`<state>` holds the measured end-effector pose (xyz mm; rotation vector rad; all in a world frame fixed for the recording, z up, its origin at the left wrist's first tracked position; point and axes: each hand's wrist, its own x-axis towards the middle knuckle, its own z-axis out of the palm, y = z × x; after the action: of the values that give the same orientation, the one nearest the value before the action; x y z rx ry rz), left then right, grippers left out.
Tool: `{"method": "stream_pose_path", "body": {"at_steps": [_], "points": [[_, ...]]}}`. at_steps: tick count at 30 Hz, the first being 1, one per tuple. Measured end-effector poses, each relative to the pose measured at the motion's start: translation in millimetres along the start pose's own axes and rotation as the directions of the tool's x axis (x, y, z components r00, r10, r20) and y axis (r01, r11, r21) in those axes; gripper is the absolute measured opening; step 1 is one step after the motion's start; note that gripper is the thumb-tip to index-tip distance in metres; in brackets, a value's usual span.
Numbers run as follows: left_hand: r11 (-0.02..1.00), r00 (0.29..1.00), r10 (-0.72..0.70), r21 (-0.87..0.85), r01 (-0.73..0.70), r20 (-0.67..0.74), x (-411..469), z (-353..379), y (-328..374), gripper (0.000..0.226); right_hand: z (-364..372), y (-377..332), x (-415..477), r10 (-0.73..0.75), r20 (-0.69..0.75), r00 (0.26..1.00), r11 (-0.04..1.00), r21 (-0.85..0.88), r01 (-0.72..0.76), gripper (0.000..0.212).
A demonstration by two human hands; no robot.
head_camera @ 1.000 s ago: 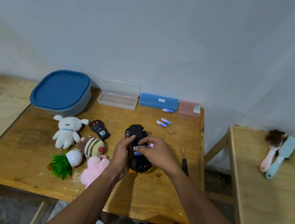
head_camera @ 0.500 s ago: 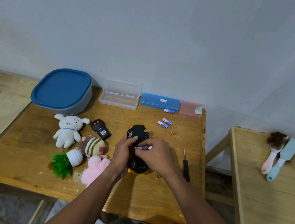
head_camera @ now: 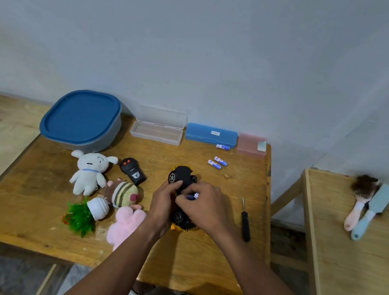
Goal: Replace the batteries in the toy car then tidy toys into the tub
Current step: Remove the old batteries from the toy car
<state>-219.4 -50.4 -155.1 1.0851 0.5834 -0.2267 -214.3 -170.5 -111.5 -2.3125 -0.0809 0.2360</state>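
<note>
The car (head_camera: 182, 175) lies upside down on the tabletop (head_camera: 34, 210), wheels up, a little right of its middle and between both hands. The left hand (head_camera: 162, 204) grips the car's left side, its thumb laid across the underside near the far wheel. The right hand (head_camera: 206, 208) covers the near half of the car, its fingers (head_camera: 183, 198) pinching a battery (head_camera: 192, 196) against the underside — whether it sits in its slot I cannot tell. Three more batteries (head_camera: 217, 163) lie loose toward the far right corner, one just in front of a blue case (head_camera: 211, 134). The tub (head_camera: 81, 121), its blue lid on, stands at the far left corner, with an open clear case (head_camera: 157, 127) between it and the blue case, and a pink box (head_camera: 251, 145) at the far right corner. A screwdriver (head_camera: 245, 221) lies near the right edge, just right of the right hand. Left of the car lie a remote (head_camera: 132, 170), a white plush (head_camera: 89, 171), a striped plush (head_camera: 123, 193), a pink plush (head_camera: 125, 223) and a toy plant (head_camera: 85, 215) — all apart from the tub.
</note>
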Motion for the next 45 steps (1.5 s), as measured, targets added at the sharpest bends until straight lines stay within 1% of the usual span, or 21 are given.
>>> {"method": "stream_pose_path", "body": {"at_steps": [3,8,14,17,20,22,24,26,30,33,35,37,38,40,42,45], "points": [[0.996,0.998,-0.058,-0.060,0.058,0.001,-2.0,1.5,5.0,0.042,1.6,4.7,0.1,-0.055,-0.004,0.999,0.997,0.052,0.055,0.024],[0.988,0.992,-0.114,-0.096,0.119,0.061,-5.5,2.0,13.7,0.041,-6.4,10.7,0.0,-0.146,0.102,0.984,0.989,0.010,0.145,0.028],[0.988,0.989,-0.120,-0.083,0.127,0.080,-7.9,2.9,14.2,0.040,-8.1,11.4,1.7,-0.163,0.083,0.983,0.986,0.036,0.160,0.022],[0.988,0.988,-0.129,-0.070,0.135,0.086,-11.1,4.1,15.9,0.037,-11.4,13.1,2.1,-0.126,0.074,0.989,0.989,0.085,0.120,0.014],[0.990,0.990,-0.122,-0.065,0.127,0.071,-12.1,3.5,16.2,0.039,-11.7,13.1,2.7,-0.043,0.080,0.996,0.967,0.252,0.021,0.010],[0.990,0.990,-0.116,-0.072,0.122,0.078,-13.6,3.6,16.8,0.040,-13.2,10.6,4.4,0.052,0.063,0.997,0.910,0.408,-0.073,0.011],[0.989,0.990,-0.107,-0.094,0.115,0.094,-14.4,3.2,16.7,0.039,-18.7,7.5,5.9,0.151,0.074,0.986,0.811,0.561,-0.166,0.013],[0.989,0.992,-0.083,-0.111,0.094,0.099,-16.0,2.2,17.8,0.038,-26.1,6.3,7.3,0.215,0.118,0.970,0.715,0.658,-0.238,0.010],[0.989,0.990,-0.066,-0.124,0.082,0.128,-16.5,-1.0,20.1,0.038,-32.2,11.1,11.2,0.293,0.208,0.933,0.629,0.693,-0.352,0.007],[0.985,0.985,-0.079,-0.139,0.101,0.154,-21.3,2.9,24.4,0.039,-30.6,14.1,11.7,0.320,0.247,0.915,0.549,0.738,-0.392,0.018],[0.985,0.989,-0.076,-0.146,0.095,0.130,-21.7,4.1,25.5,0.046,-28.9,16.0,11.7,0.325,0.260,0.909,0.513,0.760,-0.400,0.016],[0.986,0.992,-0.077,-0.140,0.091,0.104,-18.2,3.1,24.2,0.052,-26.7,18.5,12.6,0.330,0.280,0.902,0.507,0.753,-0.419,0.012],[0.986,0.993,-0.080,-0.137,0.091,0.086,-17.0,2.8,23.9,0.049,-25.3,19.9,13.2,0.332,0.291,0.897,0.523,0.735,-0.432,0.011],[0.987,0.995,-0.079,-0.132,0.087,0.068,-16.0,2.9,24.2,0.041,-23.0,22.5,14.5,0.329,0.299,0.896,0.593,0.673,-0.442,0.011],[0.987,0.995,-0.077,-0.136,0.085,0.062,-15.6,3.4,24.6,0.039,-20.2,25.6,15.6,0.318,0.296,0.900,0.644,0.629,-0.435,0.011],[0.989,0.997,-0.070,-0.130,0.075,0.044,-13.4,1.9,24.4,0.039,-16.0,28.1,17.5,0.326,0.288,0.901,0.659,0.614,-0.434,0.010]]}}
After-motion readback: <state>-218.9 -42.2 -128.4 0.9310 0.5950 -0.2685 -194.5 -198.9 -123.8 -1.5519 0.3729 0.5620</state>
